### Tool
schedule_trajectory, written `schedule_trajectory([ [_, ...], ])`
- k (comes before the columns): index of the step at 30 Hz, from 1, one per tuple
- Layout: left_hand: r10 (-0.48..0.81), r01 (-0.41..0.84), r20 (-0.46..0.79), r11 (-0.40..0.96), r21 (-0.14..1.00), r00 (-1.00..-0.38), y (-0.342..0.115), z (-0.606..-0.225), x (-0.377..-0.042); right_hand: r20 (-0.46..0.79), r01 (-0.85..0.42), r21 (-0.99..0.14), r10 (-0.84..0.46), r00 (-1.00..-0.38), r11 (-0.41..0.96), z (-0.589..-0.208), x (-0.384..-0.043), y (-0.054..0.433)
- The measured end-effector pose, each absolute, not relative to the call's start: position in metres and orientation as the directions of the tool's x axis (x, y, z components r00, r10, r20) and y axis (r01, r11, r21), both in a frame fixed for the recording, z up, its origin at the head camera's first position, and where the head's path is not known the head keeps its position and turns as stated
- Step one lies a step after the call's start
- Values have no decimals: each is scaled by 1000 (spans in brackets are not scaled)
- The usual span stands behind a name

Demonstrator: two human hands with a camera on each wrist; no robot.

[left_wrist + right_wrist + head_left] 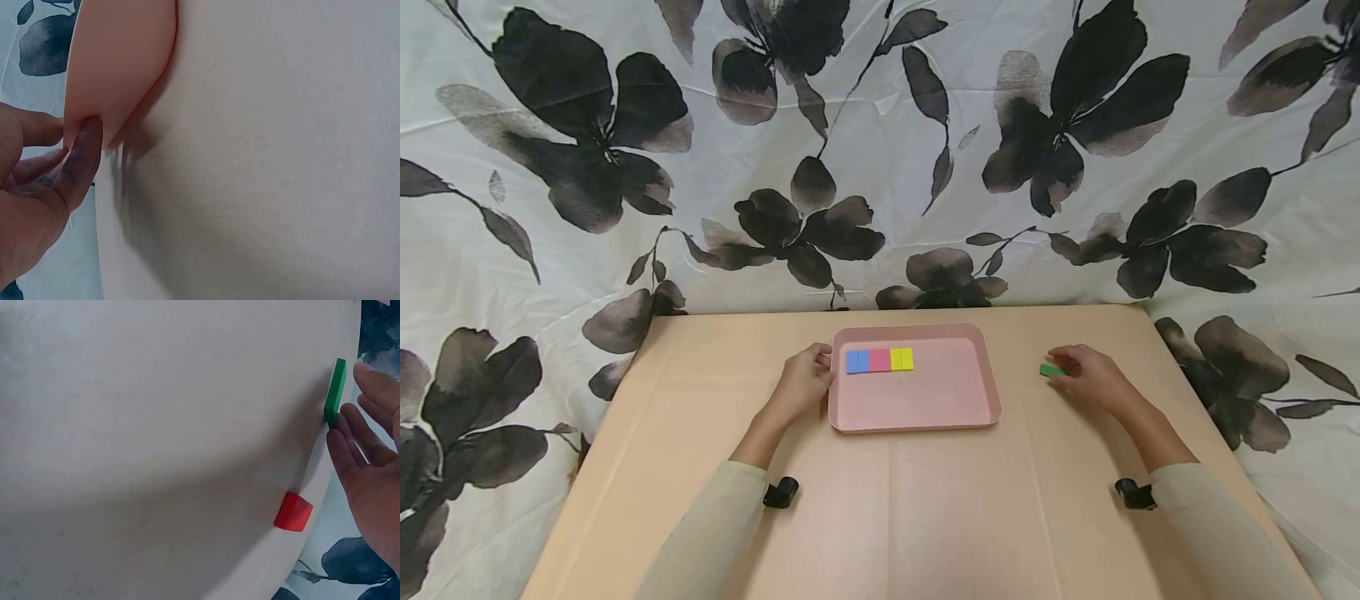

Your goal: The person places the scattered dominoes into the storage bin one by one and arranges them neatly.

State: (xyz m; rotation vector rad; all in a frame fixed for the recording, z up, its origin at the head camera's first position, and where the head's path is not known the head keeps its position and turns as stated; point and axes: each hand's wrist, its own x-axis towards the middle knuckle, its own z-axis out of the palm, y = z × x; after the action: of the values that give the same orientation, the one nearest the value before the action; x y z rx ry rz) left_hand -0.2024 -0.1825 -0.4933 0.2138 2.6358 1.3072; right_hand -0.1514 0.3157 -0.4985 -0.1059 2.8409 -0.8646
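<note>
A shallow pink tray (917,408) lies on the table. Two blue tiles (857,362), a pink tile (879,360) and two yellow tiles (902,359) stand in a row inside it. My left hand (806,379) pinches the tray's left rim, with fingers on both sides of it in the left wrist view. To the right of the tray, my right hand (1090,379) has its fingertips close around a green block (335,390); fingers look extended and contact is unclear. A red block (294,512) lies near that hand; the head view does not show it.
The light wooden table (955,508) ends at a far edge just behind the tray. Behind and beside it hangs a white cloth (925,208) with dark flowers. Black wrist cameras (781,492) sit at both sleeves.
</note>
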Motion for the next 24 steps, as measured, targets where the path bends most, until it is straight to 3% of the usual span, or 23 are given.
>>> schedule_trajectory([
  [16,205,31,-113,595,803,-972,-181,-495,-204,-161,-91,-596,-229,-960,798,-503,-154,314],
  [24,190,22,-114,595,804,-975,-179,-497,-207,-195,-68,-608,-231,-953,791,-507,-160,314],
])
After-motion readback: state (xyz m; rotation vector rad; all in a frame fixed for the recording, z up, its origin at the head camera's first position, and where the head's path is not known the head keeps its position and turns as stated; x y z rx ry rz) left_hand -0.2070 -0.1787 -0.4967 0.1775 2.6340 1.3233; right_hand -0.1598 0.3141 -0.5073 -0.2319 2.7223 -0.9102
